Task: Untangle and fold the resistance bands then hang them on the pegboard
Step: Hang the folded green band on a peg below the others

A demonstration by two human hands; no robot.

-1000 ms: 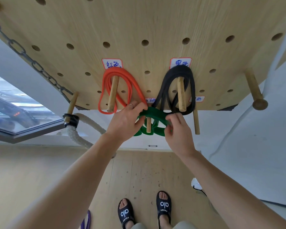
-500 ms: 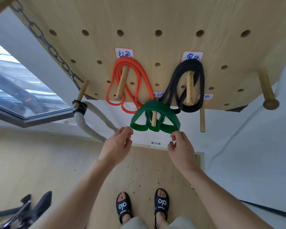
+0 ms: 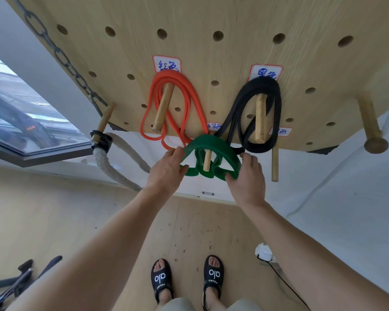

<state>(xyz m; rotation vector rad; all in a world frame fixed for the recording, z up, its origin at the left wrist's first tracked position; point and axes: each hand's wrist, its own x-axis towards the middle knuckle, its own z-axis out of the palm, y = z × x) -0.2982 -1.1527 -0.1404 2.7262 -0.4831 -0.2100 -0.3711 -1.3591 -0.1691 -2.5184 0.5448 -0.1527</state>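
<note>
Hanging folded over a short wooden peg (image 3: 207, 161) just below the pegboard (image 3: 211, 52), green band (image 3: 211, 147), wide and flat, arched on top with loops drooping beneath. Left hand (image 3: 166, 173) at the band's left end, thumb under, fingers curled at the outer edge, apparently pinching it; right hand (image 3: 247, 176) likewise curled round the right end. Probably light, soft and rubbery, springy enough to unfold if released carelessly; best held at the two outer bends, as now. Orange band (image 3: 173, 104) and black band (image 3: 256, 122) already hung above, lower loops nearly touching the green one, so little room upward; bare peg (image 3: 274, 164) just right; open air below.
</note>
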